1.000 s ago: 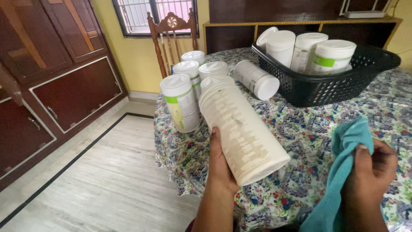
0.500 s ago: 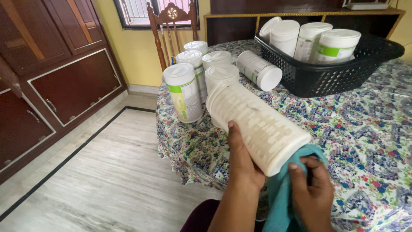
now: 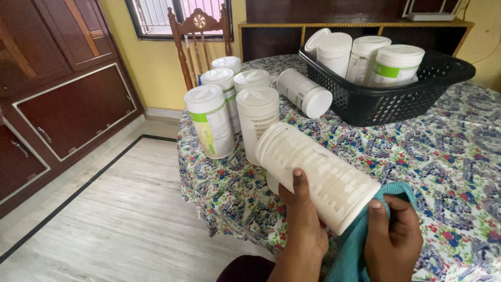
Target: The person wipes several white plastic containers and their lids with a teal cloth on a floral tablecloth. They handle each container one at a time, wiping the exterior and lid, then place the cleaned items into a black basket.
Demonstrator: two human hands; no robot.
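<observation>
White plastic fills my view: a tall ribbed canister (image 3: 318,175) lies tilted across the near edge of the floral tablecloth (image 3: 443,156). My left hand (image 3: 302,224) is clamped around it from below, thumb up its side. My right hand (image 3: 391,237) is closed on a teal cloth (image 3: 355,250), pressing it against the canister's near end. Just behind stand four lidded canisters (image 3: 229,109) in a group, with a fifth (image 3: 304,93) lying on its side beside them. Farther back, a black basket (image 3: 407,99) holds more white canisters. A wooden chair (image 3: 198,36) stands behind the table.
</observation>
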